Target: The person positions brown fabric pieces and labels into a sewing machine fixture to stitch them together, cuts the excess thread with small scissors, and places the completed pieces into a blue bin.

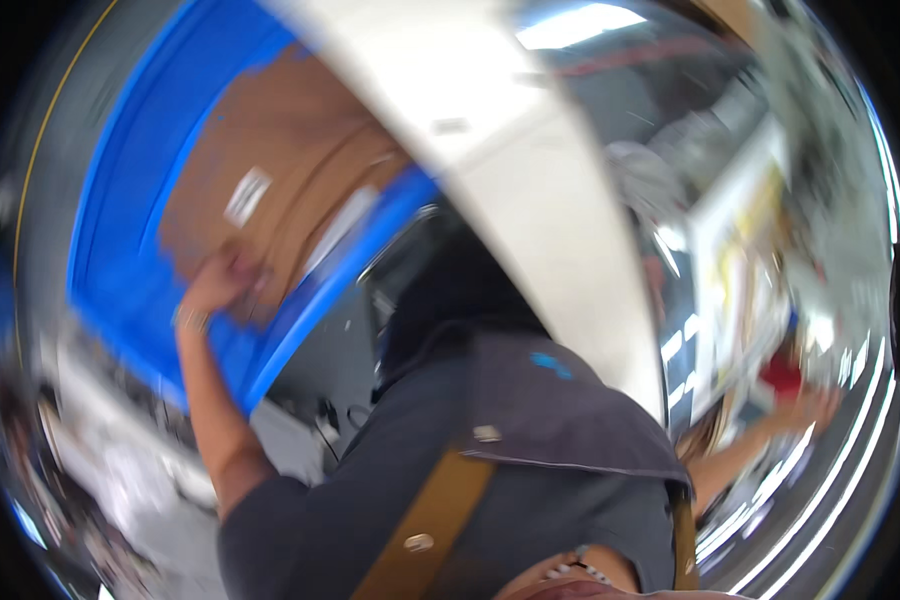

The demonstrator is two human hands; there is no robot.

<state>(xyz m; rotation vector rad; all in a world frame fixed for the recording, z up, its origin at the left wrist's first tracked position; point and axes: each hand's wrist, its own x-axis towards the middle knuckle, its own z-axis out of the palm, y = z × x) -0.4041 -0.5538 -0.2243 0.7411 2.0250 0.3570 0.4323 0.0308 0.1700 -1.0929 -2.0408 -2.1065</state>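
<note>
My left hand (222, 280) reaches into a large blue bin (120, 215) on the left, with a band around its wrist. It is at the near end of a brown sheet-like piece (300, 130), which looks like cardboard or fabric and fills much of the bin. The fingers look bent, but motion smears them, and I cannot tell whether they grip the brown piece. A small white label (247, 196) lies on that piece. Far out at the right, my right hand (812, 408) is stretched away from my body, near a blurred red thing (782, 372). Its fingers are smeared too.
A long whitish table or panel (530, 170) runs from the top toward my right side, between the bin and a cluttered area. Blurred white and yellow material (740, 260) is at the right. A yellow line (32, 180) crosses the grey floor at the far left.
</note>
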